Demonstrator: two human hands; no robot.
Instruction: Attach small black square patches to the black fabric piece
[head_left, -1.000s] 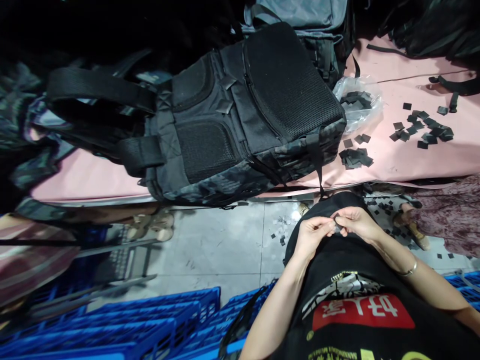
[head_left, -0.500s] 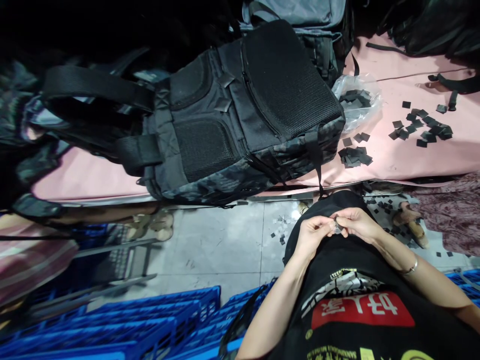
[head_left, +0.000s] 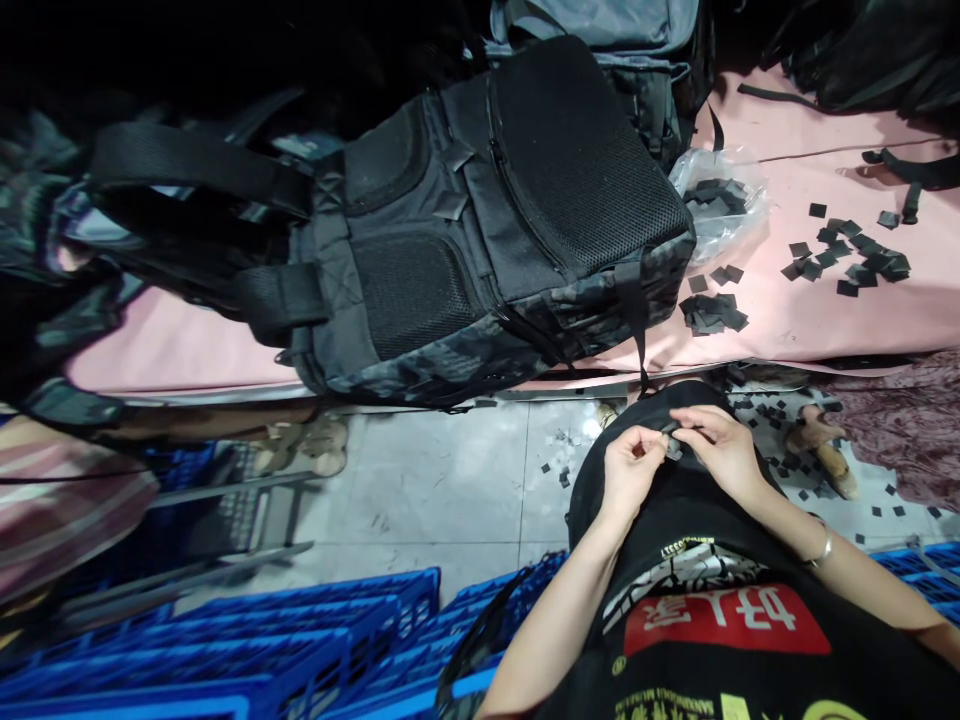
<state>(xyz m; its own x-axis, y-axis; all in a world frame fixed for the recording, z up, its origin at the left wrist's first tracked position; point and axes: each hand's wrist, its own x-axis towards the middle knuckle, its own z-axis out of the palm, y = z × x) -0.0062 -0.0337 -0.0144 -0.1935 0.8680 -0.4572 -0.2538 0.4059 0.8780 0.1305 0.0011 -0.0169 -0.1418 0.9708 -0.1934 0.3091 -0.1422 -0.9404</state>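
Observation:
Over my lap, my left hand point(head_left: 631, 468) and my right hand point(head_left: 718, 450) meet fingertip to fingertip. A small dark square patch point(head_left: 670, 428) shows between them, with a pale, shiny scrap point(head_left: 674, 451) just below it. My left thumb and fingers are pinched on the patch; my right thumb and forefinger are at its other side, partly hiding it. In front of me a black backpack point(head_left: 480, 240) lies on the pink-covered table point(head_left: 817, 335), its padded back and straps facing up. Two dark square patches point(head_left: 451, 205) sit on its back panel.
A clear plastic bag point(head_left: 739, 235) of dark squares stands beside the backpack, with loose squares point(head_left: 714, 314) and a scattered pile point(head_left: 862, 255) nearby. More squares litter the floor point(head_left: 450, 480). Blue crates point(head_left: 375, 620) stand behind me. A person's striped clothing point(head_left: 75, 500) is at left.
My hands have shifted slightly, and my right fingers have lifted and spread a little around the patch. A pale scrap shows more plainly below. The backpack stays in place.

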